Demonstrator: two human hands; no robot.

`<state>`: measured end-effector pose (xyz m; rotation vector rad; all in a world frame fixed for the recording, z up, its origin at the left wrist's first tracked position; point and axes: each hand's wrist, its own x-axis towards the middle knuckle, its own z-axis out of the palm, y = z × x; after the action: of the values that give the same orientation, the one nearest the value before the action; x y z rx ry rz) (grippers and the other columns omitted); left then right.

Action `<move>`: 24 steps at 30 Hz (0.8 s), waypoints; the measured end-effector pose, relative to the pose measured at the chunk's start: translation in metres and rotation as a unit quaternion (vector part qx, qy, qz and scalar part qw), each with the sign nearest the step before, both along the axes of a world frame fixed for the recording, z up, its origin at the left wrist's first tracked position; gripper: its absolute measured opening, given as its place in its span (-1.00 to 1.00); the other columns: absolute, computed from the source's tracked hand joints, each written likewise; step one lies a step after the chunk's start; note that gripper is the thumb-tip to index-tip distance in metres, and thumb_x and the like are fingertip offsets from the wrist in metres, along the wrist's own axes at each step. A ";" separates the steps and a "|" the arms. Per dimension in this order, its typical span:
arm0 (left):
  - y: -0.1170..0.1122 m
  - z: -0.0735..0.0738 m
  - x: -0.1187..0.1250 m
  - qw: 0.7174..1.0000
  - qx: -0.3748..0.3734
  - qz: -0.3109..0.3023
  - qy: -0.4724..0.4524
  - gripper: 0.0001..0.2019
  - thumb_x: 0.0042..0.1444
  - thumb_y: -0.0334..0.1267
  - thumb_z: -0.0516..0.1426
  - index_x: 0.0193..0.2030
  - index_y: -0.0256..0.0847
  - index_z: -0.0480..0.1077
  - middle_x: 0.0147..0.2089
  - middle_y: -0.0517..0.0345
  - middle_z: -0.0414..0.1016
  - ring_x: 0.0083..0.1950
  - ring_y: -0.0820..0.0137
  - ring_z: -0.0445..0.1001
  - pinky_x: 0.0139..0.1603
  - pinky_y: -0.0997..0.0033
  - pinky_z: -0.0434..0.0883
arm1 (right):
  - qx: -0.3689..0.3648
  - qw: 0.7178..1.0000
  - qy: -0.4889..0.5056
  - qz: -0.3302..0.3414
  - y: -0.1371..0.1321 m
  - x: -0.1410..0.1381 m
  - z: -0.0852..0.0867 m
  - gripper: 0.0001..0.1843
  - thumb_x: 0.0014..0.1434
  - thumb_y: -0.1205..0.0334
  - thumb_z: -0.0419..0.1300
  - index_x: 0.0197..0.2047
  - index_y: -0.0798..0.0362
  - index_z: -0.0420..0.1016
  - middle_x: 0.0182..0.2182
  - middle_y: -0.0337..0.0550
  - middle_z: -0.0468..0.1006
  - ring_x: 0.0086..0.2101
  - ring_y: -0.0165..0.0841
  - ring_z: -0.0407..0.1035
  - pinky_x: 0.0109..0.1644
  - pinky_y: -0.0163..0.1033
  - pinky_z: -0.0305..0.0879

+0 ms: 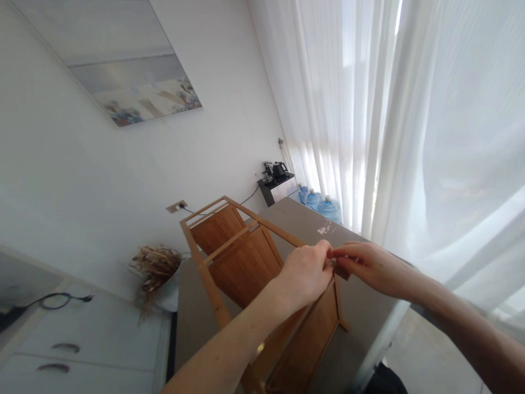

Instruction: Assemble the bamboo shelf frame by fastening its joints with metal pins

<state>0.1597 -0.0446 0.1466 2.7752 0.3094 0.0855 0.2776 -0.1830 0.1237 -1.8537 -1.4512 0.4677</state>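
Note:
A wooden rack (229, 254) with a light frame and brown shelf panels lies on a grey table (369, 306). My left hand (305, 271) is closed into a pinch at the rack's near top corner. My right hand (365, 265) meets it there, fingers pinched together on a small dark piece at the frame's edge. What the fingertips hold is too small to name. Both forearms reach in from the lower edge of the view.
A white drawer unit (82, 339) with a black cable stands at the left, beside dried grass in a pot (158, 268). At the far wall stand a kettle on a black stand (276, 175) and blue water bottles (320, 205). White curtains (410, 120) cover the right.

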 end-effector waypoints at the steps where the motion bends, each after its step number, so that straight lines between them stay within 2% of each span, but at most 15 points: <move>1: 0.002 0.001 0.000 0.999 0.032 -0.010 -0.002 -0.81 0.16 -0.21 0.02 -0.22 -0.17 0.43 -0.37 0.12 0.48 -0.32 0.34 0.44 -0.32 0.39 0.32 | -0.003 1.000 -0.012 0.000 0.001 0.000 0.001 -0.71 0.18 0.23 -0.04 -0.41 0.03 0.49 -0.43 -0.22 0.50 -0.43 -0.40 0.34 -0.33 -0.28 0.21; 5: 0.006 0.004 0.005 0.987 0.143 -0.062 -0.030 -0.76 0.17 -0.26 0.02 -0.41 -0.19 0.49 -0.32 0.07 0.43 -0.23 0.33 0.40 -0.22 0.36 0.32 | -0.012 0.999 -0.049 -0.019 0.004 0.005 -0.002 -0.71 0.15 0.21 0.00 -0.50 0.03 0.47 -0.50 -0.21 0.49 -0.45 -0.38 0.35 -0.33 -0.28 0.23; 8: 0.008 0.002 0.009 0.983 0.153 -0.094 -0.035 -0.73 0.18 -0.31 0.00 -0.43 -0.22 0.49 -0.36 0.07 0.41 -0.24 0.35 0.38 -0.16 0.34 0.33 | 0.014 0.997 -0.054 -0.061 0.005 0.013 -0.007 -0.73 0.16 0.21 0.00 -0.31 0.00 0.53 -0.35 -0.17 0.55 -0.34 -0.32 0.41 -0.26 -0.25 0.29; 11: 0.008 -0.004 0.011 0.985 0.114 -0.119 -0.049 -0.73 0.19 -0.37 -0.04 -0.26 -0.23 0.50 -0.27 0.05 0.45 -0.19 0.35 0.40 -0.10 0.35 0.35 | 0.076 0.995 -0.046 -0.054 0.012 0.022 -0.011 -0.66 0.18 0.24 -0.03 -0.06 -0.02 0.48 -0.07 -0.13 0.50 -0.10 -0.28 0.38 -0.03 -0.19 0.29; 14: 0.008 -0.008 0.011 0.982 0.094 -0.140 -0.080 -0.76 0.18 -0.35 -0.03 -0.21 -0.27 0.48 -0.14 -0.01 0.45 -0.08 0.31 0.38 0.00 0.32 0.34 | 0.102 0.992 -0.067 0.010 0.022 0.028 -0.012 -0.64 0.16 0.31 -0.04 -0.06 0.01 0.49 -0.03 -0.10 0.48 -0.03 -0.28 0.34 0.09 -0.15 0.22; 16: 0.008 -0.010 0.012 0.982 0.074 -0.150 -0.086 -0.77 0.18 -0.33 -0.02 -0.25 -0.27 0.48 -0.13 -0.01 0.45 -0.06 0.31 0.38 0.03 0.30 0.33 | 0.090 0.992 -0.090 0.025 0.024 0.029 -0.011 -0.66 0.16 0.33 -0.05 -0.15 0.04 0.52 -0.12 -0.09 0.52 -0.09 -0.28 0.37 0.03 -0.15 0.25; 19: 0.009 -0.013 0.014 0.984 0.003 -0.152 -0.094 -0.74 0.20 -0.36 -0.04 -0.20 -0.22 0.49 -0.12 0.04 0.47 -0.07 0.35 0.40 0.03 0.33 0.33 | 0.044 0.992 -0.115 -0.026 0.016 0.027 -0.009 -0.69 0.17 0.27 -0.04 -0.21 0.00 0.53 -0.22 -0.13 0.55 -0.22 -0.29 0.41 -0.15 -0.19 0.31; 22: 0.011 -0.015 0.015 0.986 -0.090 -0.109 -0.090 -0.75 0.17 -0.35 -0.01 -0.11 -0.21 0.46 -0.18 0.10 0.50 -0.16 0.40 0.44 -0.07 0.39 0.37 | -0.004 0.988 -0.122 -0.099 -0.003 0.022 -0.009 -0.72 0.18 0.18 -0.01 -0.18 -0.05 0.51 -0.28 -0.17 0.57 -0.32 -0.29 0.43 -0.30 -0.24 0.29; 24: 0.012 -0.015 0.016 0.986 -0.130 -0.081 -0.070 -0.76 0.14 -0.31 0.03 -0.12 -0.23 0.45 -0.24 0.12 0.51 -0.25 0.41 0.45 -0.16 0.42 0.39 | -0.028 0.985 -0.126 -0.112 -0.014 0.015 -0.009 -0.75 0.17 0.16 0.01 -0.21 -0.06 0.51 -0.34 -0.17 0.58 -0.38 -0.30 0.43 -0.35 -0.25 0.26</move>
<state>0.1759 -0.0325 0.1317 2.5080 0.0538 0.1852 0.2927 -0.1969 0.1149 -2.1531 -1.3781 0.1697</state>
